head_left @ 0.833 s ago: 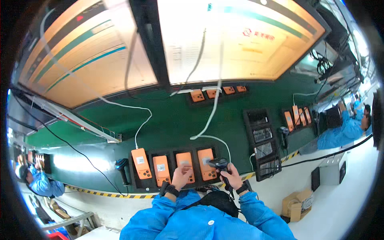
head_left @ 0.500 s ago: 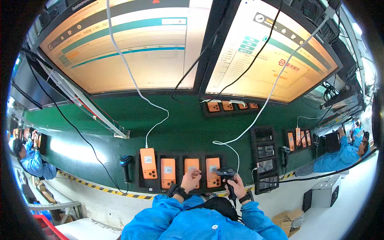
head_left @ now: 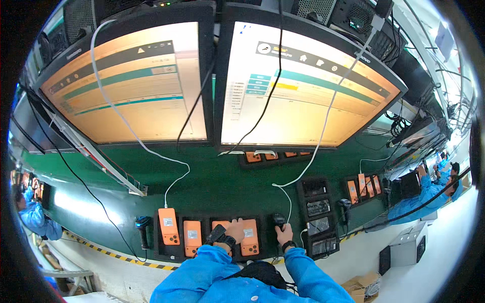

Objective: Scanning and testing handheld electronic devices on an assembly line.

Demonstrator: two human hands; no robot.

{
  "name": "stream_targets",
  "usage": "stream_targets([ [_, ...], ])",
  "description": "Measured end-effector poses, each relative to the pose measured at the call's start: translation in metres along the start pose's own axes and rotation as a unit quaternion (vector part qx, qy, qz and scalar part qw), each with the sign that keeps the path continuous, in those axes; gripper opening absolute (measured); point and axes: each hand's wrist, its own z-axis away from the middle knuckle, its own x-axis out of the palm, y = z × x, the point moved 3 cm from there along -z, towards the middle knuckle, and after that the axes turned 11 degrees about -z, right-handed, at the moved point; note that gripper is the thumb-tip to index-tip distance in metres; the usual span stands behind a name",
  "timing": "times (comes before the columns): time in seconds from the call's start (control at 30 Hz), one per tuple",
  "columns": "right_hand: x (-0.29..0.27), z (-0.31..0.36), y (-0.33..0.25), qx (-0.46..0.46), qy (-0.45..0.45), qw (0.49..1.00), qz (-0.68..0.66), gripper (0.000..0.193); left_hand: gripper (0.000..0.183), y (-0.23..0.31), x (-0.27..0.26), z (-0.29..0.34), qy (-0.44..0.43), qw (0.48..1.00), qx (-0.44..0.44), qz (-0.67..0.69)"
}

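Note:
Four-slot black foam tray (head_left: pixel 205 225) lies at the near edge of the bench, holding orange smartphones with white labels. My left hand (head_left: pixel 234 231) rests over the third phone (head_left: pixel 219 223), its fingers stretched toward the top edge; hand and wrist cover most of that phone. Just right of these fingers is the fourth phone (head_left: pixel 249 237). Further left sit the second phone (head_left: pixel 192 236) and the first phone (head_left: pixel 168 225), which has a white cable plugged into its top. Beyond the tray's right end, my right hand (head_left: pixel 284 235) is closed around a black handheld barcode scanner (head_left: pixel 278 219).
Two large monitors (head_left: pixel 212 101) stand behind. A blue-black scanner (head_left: pixel 143 230) is left of the tray; a black tray of dark phones (head_left: pixel 318 208) and another scanner (head_left: pixel 344 209) lie right. White cables (head_left: pixel 178 161) hang across the green bench. People in blue work at both sides.
My right hand has carried the scanner from beside the fourth phone to the right of the tray. The fingers of my left hand have straightened over the third phone. The head view has shifted.

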Motion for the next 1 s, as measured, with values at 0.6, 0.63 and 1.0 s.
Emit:
stream_targets([
  [0.6,-0.014,0.052,-0.159,-0.196,-0.324,0.913,-0.151,0.015,0.015,0.039,-0.062,0.092,0.195,0.940,0.076,0.270],
  [0.63,-0.019,0.054,-0.161,-0.200,-0.315,0.916,-0.147,0.015,0.017,0.040,-0.063,0.091,0.181,0.941,0.084,0.273],
  [1.0,-0.011,0.056,-0.172,-0.271,-0.402,0.872,-0.063,0.020,0.016,0.042,-0.075,0.104,0.091,0.953,0.066,0.281],
])
